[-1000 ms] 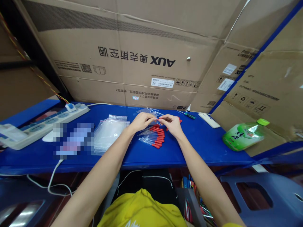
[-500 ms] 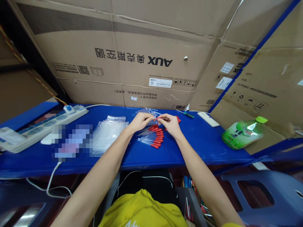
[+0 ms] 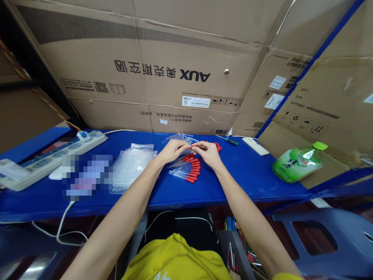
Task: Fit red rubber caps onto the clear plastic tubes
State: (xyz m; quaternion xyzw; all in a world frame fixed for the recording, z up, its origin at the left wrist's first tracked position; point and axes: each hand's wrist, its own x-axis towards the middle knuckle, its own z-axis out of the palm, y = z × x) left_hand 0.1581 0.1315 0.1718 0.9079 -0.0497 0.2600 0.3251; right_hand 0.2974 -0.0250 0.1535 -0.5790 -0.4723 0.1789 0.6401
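Observation:
My left hand (image 3: 174,150) and my right hand (image 3: 208,151) meet fingertip to fingertip over the blue table. In the left, a thin clear glass dropper tube is pinched, mostly hidden by the fingers. The right pinches a small red rubber bulb (image 3: 192,147) at the tube's end. Just below the hands, several glass droppers with red bulbs (image 3: 191,172) lie fanned out, bulbs toward the right. Behind my fingers is a pile of loose clear tubes (image 3: 183,137). Loose red bulbs (image 3: 218,147) lie beyond my right hand, partly covered by it.
Clear zip bags (image 3: 132,165) are stacked left of my left forearm. Farther left are a blurred-out phone (image 3: 93,175) and a power strip (image 3: 55,157). A green screwdriver (image 3: 231,141), a white flat device (image 3: 255,146) and a green bottle (image 3: 300,162) lie rightward. Cardboard (image 3: 157,35) walls the back.
Both hands stay together at nearly the same spot, with the right fingers shifted slightly over the bulb. The whole view has moved a little; the droppers on the table look unchanged.

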